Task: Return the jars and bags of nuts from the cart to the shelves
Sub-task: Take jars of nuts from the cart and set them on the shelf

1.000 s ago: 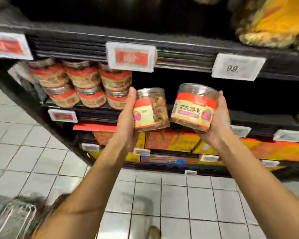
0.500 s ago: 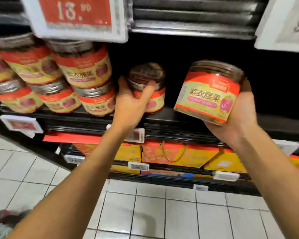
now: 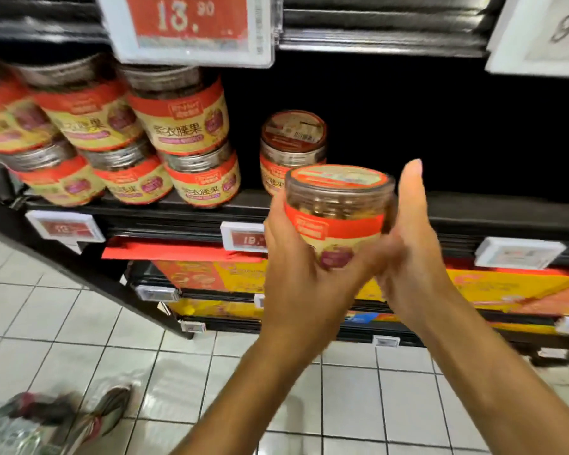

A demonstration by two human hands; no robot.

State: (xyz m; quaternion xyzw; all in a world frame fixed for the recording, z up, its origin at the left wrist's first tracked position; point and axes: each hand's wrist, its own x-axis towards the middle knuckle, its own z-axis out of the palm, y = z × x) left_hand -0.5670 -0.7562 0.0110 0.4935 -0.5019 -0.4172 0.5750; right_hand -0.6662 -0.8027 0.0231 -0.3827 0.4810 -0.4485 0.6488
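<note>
Both hands meet around 1 jar of nuts, the held jar (image 3: pixel 337 211), which is upright in the air just in front of the shelf (image 3: pixel 165 210) edge and level with it. The left hand (image 3: pixel 296 270) wraps the jar's left side and lower label, fingers curled round it from the near side. The right hand (image 3: pixel 411 254) lies against the jar's right side with its thumb (image 3: pixel 409 182) straight up beside the lid; its other fingers are blurred and hidden behind the jar, so whether they clasp it cannot be told. Just behind and above the held jar, a shelved jar (image 3: pixel 291 142) stands alone on the shelf, apart from both hands. To its left are stacked jars (image 3: pixel 178 126) of the same red and yellow label, 2 high. A red price tag (image 3: pixel 188 24) reading 13.90 hangs from the shelf above them. Orange and yellow boxes (image 3: pixel 473 290) fill the lower shelf.
</note>
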